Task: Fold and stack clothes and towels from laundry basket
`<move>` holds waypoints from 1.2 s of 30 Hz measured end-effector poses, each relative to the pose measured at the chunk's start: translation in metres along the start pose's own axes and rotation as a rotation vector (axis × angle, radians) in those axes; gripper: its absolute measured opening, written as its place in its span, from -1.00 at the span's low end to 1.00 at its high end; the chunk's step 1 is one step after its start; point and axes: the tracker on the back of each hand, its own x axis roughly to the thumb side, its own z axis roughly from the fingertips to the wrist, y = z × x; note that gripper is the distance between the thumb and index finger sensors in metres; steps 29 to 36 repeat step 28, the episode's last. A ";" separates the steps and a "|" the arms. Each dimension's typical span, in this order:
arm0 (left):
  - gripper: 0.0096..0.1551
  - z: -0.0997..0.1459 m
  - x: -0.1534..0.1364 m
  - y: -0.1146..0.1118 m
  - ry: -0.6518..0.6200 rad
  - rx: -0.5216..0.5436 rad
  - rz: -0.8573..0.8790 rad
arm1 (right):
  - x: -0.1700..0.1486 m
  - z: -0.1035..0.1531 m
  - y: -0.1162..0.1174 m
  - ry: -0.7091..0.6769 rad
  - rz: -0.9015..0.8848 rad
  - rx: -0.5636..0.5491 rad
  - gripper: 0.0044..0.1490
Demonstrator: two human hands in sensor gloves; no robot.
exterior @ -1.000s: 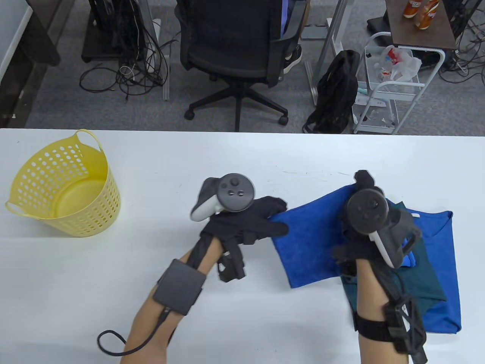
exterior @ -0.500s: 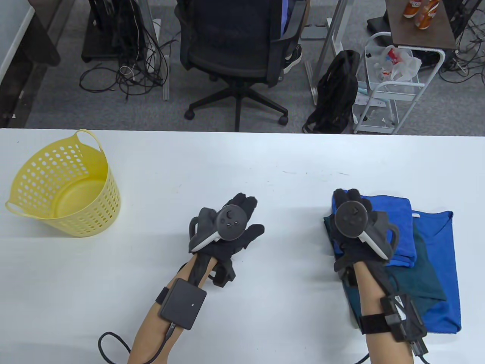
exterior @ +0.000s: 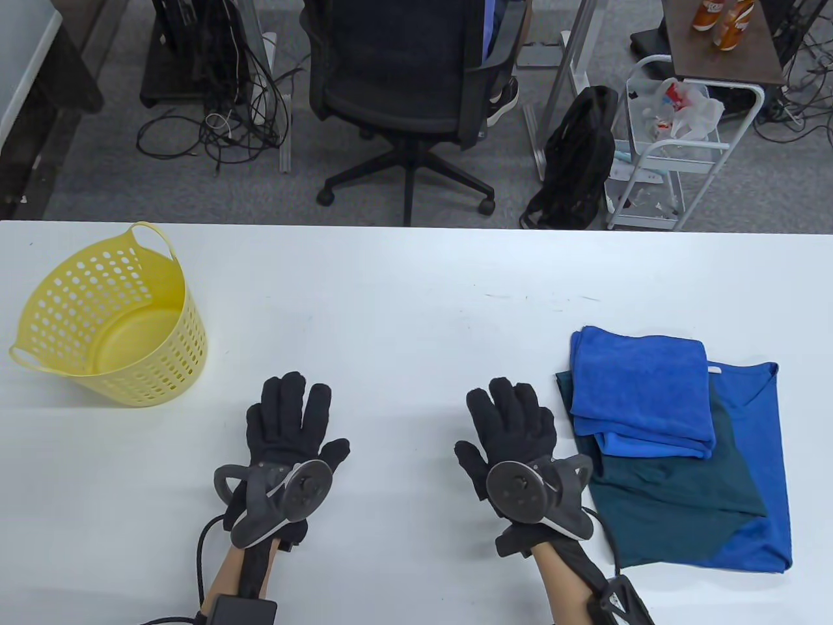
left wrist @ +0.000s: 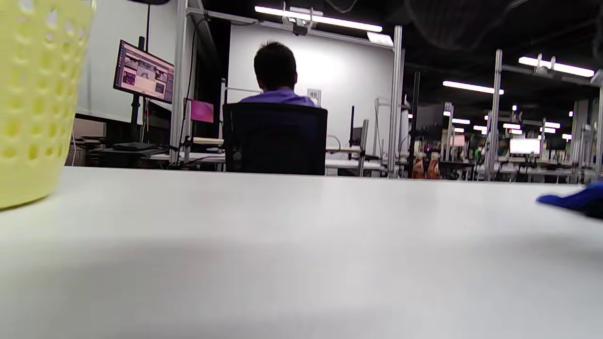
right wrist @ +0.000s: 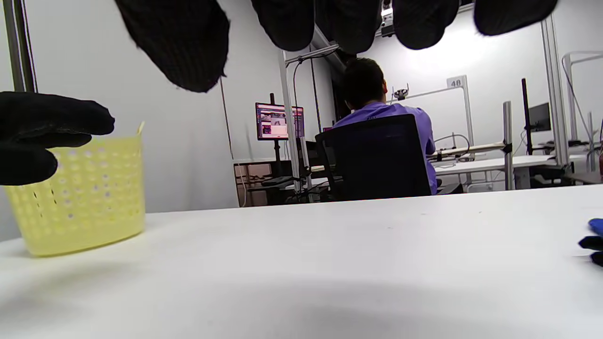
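- Both my hands are flat on the white counter near its front edge, palms down, holding nothing.
- Left grip: fingers straight and a bit spread, thumb out to the side, tracker on the back of the hand. It sits left of the middle of the front edge, well apart from the clothes.
- Right grip: same deal, fingers straight and relaxed, resting on bare counter just beside the left edge of the clothes pile. Can't tell from above if the glove actually touches the fabric, looks like a thin gap.
- In the right wrist view my fingertips hang in from the top, and the other glove shows at the left edge in front of the basket.
- The pile is toward the right end of the counter: folded blue towel on top, sitting on the far-left part of a folded teal garment, and that lies on a blue shirt spread flat at the bottom. The shirt sticks out on the right and along the near edge.
- Yellow laundry basket stands upright at the left end of the counter, well apart from both hands. From above I can see straight to its bottom.
- Beyond the far edge there's a black office chair with a person sitting in it, back to me.
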 end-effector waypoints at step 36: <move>0.08 -0.008 0.022 -0.017 -0.094 -0.108 -0.106 | -0.002 0.011 0.029 -0.038 0.134 0.157 -0.04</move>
